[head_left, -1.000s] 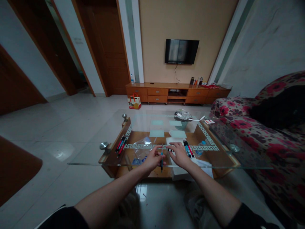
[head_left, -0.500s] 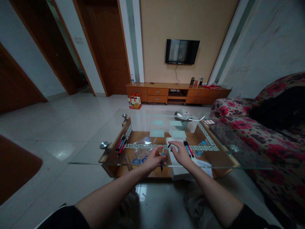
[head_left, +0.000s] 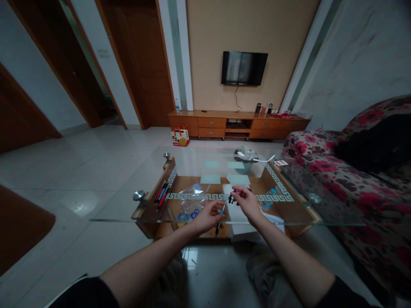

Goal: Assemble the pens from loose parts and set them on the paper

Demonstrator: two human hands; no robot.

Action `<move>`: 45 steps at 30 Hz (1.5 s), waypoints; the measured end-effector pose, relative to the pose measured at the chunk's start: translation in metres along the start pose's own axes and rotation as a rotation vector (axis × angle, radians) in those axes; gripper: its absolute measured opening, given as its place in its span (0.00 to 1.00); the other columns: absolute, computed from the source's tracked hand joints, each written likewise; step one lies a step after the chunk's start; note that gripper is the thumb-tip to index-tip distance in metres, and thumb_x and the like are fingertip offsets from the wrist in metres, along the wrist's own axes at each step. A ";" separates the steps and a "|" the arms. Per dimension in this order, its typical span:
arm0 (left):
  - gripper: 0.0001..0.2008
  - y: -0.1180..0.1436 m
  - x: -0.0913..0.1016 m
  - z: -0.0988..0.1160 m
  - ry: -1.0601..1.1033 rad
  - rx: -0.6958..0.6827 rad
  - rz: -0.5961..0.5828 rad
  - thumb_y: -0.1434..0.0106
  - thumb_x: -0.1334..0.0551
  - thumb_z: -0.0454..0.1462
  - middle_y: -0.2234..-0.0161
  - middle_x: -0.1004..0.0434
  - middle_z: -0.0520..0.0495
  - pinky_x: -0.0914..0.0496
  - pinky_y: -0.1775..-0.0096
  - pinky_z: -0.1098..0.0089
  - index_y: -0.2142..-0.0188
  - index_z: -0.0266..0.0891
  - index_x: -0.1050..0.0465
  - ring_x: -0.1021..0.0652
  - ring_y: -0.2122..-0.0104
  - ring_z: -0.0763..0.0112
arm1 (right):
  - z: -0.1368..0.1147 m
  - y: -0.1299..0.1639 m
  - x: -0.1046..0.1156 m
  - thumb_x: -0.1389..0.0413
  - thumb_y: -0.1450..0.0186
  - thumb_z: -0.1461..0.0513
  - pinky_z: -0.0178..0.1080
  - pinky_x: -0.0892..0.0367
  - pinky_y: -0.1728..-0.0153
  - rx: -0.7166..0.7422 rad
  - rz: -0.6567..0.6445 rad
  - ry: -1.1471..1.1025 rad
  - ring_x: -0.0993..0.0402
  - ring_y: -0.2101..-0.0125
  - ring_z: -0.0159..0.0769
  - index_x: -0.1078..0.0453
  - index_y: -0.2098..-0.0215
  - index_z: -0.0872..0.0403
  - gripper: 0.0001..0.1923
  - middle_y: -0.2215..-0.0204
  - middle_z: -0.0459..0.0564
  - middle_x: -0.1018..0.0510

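Left hand (head_left: 205, 217) closed around a blue pen (head_left: 220, 217), held tilted above the near edge of the glass desk (head_left: 128, 205). Right hand (head_left: 245, 201) pinches a small black pen part (head_left: 231, 197) at its fingertips, just beside the pen's upper end. More pens (head_left: 161, 193) lie at the desk's left; a clear plastic bag (head_left: 192, 199) near the left hand.

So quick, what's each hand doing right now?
Left hand: closed on a blue pen.
Right hand: closed on a small dark pen part; what it is exactly cannot be told.
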State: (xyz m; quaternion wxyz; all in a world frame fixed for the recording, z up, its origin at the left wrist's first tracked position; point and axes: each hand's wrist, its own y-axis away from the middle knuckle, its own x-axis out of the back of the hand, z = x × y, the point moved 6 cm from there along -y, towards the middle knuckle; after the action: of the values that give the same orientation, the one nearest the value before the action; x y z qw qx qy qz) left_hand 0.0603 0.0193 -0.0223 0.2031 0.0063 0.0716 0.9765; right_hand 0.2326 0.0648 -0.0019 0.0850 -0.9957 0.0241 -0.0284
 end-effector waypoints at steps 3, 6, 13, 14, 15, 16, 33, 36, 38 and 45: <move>0.21 -0.001 0.000 -0.001 -0.004 -0.010 -0.020 0.45 0.33 0.38 0.66 0.34 0.52 0.35 0.79 0.78 0.53 0.40 0.34 0.25 0.79 0.78 | 0.000 0.000 0.000 0.40 0.43 0.52 0.33 0.38 0.77 0.001 0.003 0.005 0.30 0.74 0.33 0.28 0.55 0.54 0.21 0.74 0.46 0.27; 0.21 -0.002 0.000 -0.004 0.003 -0.023 -0.045 0.44 0.33 0.39 0.66 0.35 0.52 0.35 0.79 0.78 0.52 0.40 0.34 0.25 0.79 0.77 | -0.001 0.000 0.001 0.40 0.42 0.51 0.33 0.38 0.78 0.010 0.011 0.015 0.30 0.74 0.33 0.28 0.56 0.54 0.20 0.75 0.46 0.27; 0.20 -0.002 0.000 -0.005 0.014 -0.036 -0.050 0.45 0.33 0.39 0.67 0.36 0.52 0.32 0.77 0.76 0.53 0.40 0.33 0.26 0.77 0.77 | -0.004 0.001 0.000 0.40 0.42 0.52 0.33 0.38 0.77 0.027 0.008 0.029 0.31 0.75 0.32 0.27 0.57 0.54 0.19 0.75 0.45 0.27; 0.20 -0.001 0.000 -0.005 0.015 -0.034 -0.047 0.45 0.33 0.39 0.67 0.36 0.52 0.32 0.77 0.75 0.53 0.40 0.33 0.26 0.77 0.77 | -0.004 0.001 -0.001 0.40 0.42 0.52 0.33 0.38 0.77 0.032 0.005 0.031 0.31 0.75 0.32 0.27 0.57 0.54 0.19 0.75 0.45 0.27; 0.20 -0.001 0.000 -0.004 0.018 -0.032 -0.044 0.45 0.32 0.39 0.67 0.36 0.52 0.32 0.76 0.75 0.54 0.39 0.33 0.26 0.77 0.78 | -0.003 0.001 -0.001 0.40 0.42 0.52 0.33 0.38 0.77 0.036 0.002 0.031 0.31 0.75 0.32 0.27 0.57 0.54 0.19 0.74 0.45 0.27; 0.20 0.000 0.000 -0.002 0.022 -0.032 -0.042 0.45 0.32 0.39 0.67 0.36 0.52 0.31 0.76 0.75 0.54 0.39 0.33 0.27 0.77 0.78 | -0.003 0.001 -0.002 0.40 0.42 0.52 0.34 0.38 0.77 0.038 -0.002 0.030 0.31 0.75 0.32 0.27 0.57 0.54 0.19 0.74 0.45 0.27; 0.15 -0.003 0.009 0.007 -0.090 -0.140 0.074 0.45 0.34 0.39 0.68 0.31 0.51 0.32 0.72 0.74 0.60 0.36 0.31 0.29 0.75 0.77 | -0.002 0.009 -0.016 0.36 0.48 0.51 0.33 0.38 0.77 -0.112 -0.141 -0.040 0.28 0.75 0.33 0.30 0.55 0.56 0.27 0.74 0.47 0.24; 0.12 -0.003 0.014 0.012 -0.185 -0.181 0.119 0.44 0.35 0.37 0.67 0.30 0.50 0.33 0.69 0.73 0.60 0.36 0.30 0.29 0.72 0.75 | -0.001 0.011 -0.019 0.35 0.48 0.52 0.32 0.38 0.77 -0.118 -0.169 -0.048 0.28 0.75 0.33 0.30 0.57 0.56 0.25 0.74 0.47 0.23; 0.11 -0.002 0.016 0.017 -0.233 -0.226 0.133 0.44 0.35 0.37 0.67 0.28 0.49 0.33 0.67 0.73 0.61 0.36 0.29 0.28 0.70 0.74 | -0.001 0.012 -0.020 0.35 0.47 0.52 0.32 0.38 0.77 -0.123 -0.183 -0.049 0.27 0.74 0.33 0.30 0.57 0.56 0.24 0.73 0.48 0.23; 0.11 0.001 0.014 0.024 -0.265 -0.273 0.125 0.43 0.36 0.37 0.67 0.26 0.48 0.33 0.65 0.72 0.60 0.36 0.27 0.28 0.69 0.72 | 0.000 0.013 -0.021 0.34 0.48 0.52 0.32 0.38 0.76 -0.167 -0.183 -0.056 0.26 0.73 0.34 0.29 0.62 0.56 0.22 0.73 0.49 0.22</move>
State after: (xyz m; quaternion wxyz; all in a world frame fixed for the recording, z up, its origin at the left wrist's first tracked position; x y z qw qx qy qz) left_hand 0.0482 0.0274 0.0018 0.1486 0.1118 -0.0893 0.9785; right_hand 0.2115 0.0531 -0.0052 -0.0005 -0.9977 -0.0670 -0.0058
